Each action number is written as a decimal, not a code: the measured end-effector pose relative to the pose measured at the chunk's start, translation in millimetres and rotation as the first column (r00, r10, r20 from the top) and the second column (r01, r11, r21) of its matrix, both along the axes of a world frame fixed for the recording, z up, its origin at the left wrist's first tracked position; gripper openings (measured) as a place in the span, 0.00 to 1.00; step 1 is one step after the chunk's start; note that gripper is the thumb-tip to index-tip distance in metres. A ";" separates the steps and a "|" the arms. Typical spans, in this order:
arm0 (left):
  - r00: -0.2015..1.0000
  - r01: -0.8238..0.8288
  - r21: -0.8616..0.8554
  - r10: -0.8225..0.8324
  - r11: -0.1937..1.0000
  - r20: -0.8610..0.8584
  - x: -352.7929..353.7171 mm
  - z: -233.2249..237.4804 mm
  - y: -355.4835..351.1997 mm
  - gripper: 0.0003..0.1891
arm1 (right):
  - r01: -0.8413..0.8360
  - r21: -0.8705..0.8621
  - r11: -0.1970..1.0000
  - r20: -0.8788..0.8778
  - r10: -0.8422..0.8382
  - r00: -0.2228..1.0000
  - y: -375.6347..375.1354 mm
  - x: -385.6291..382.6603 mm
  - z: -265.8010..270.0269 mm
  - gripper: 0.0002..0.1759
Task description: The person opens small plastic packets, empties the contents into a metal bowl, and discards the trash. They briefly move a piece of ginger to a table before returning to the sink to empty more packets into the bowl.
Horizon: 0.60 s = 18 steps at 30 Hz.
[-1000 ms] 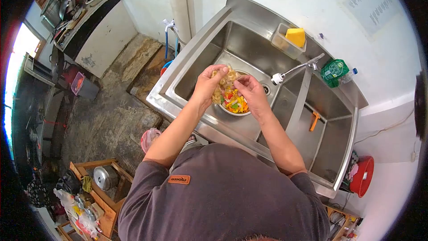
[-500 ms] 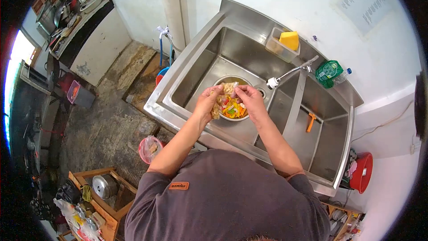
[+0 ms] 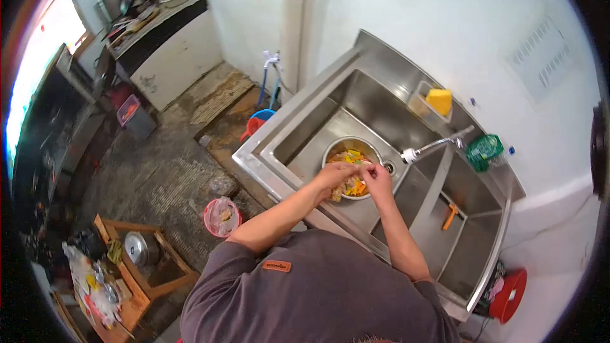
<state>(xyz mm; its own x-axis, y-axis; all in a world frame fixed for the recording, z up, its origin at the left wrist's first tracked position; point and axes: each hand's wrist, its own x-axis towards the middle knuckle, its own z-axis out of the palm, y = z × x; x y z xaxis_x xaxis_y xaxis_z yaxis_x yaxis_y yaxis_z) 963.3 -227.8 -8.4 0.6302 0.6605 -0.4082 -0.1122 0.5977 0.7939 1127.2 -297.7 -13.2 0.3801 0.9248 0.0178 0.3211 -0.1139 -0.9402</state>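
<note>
Both of my hands are over a round metal bowl (image 3: 326, 150) in the left basin of the sink. Chopped yellow, orange and green pieces (image 3: 353, 155), which look like vegetables, lie in the bowl. My left hand (image 3: 334, 176) is closed round a pale yellowish, lumpy piece (image 3: 336, 195), part of which shows below the fingers. My right hand (image 3: 377, 181) is closed in a pinch, its fingertips meeting those of the left. Whatever sits between the right fingertips is too small and blurred to make out.
A faucet (image 3: 429, 146) reaches over the sink (image 3: 286, 181). On its back ledge are a yellow sponge (image 3: 439, 101) in a plastic container and a green bottle (image 3: 484, 150). An orange-handled tool (image 3: 450, 216) lies in the right basin. A pink bucket (image 3: 222, 217) stands left.
The view has shifted, so the sink appears lower and further right. My fingertips have come together, and the pale piece that was spread between both hands now shows mostly under the left.
</note>
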 end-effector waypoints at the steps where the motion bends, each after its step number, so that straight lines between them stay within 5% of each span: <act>1: 1.000 0.010 0.022 -0.010 1.000 -0.006 3.7 -5.9 -2.2 0.12 | -0.015 0.002 1.000 0.073 0.015 0.997 -1.0 -0.4 -4.8 0.08; 7: 0.999 -0.011 0.113 0.015 0.993 -0.035 5.0 -15.2 -5.6 0.14 | -0.098 -0.038 0.994 0.093 0.101 0.991 -4.9 0.5 -18.2 0.08; 9: 0.991 0.052 0.122 -0.036 0.991 -0.127 -6.8 15.3 -9.8 0.13 | -0.116 -0.040 0.992 0.084 0.119 0.989 -6.7 -2.4 -12.0 0.07; 18: 0.973 -0.147 0.293 0.192 0.945 -0.130 -1.0 9.8 -23.0 0.15 | -0.154 -0.145 0.977 0.019 0.159 0.987 -1.9 15.5 -41.0 0.08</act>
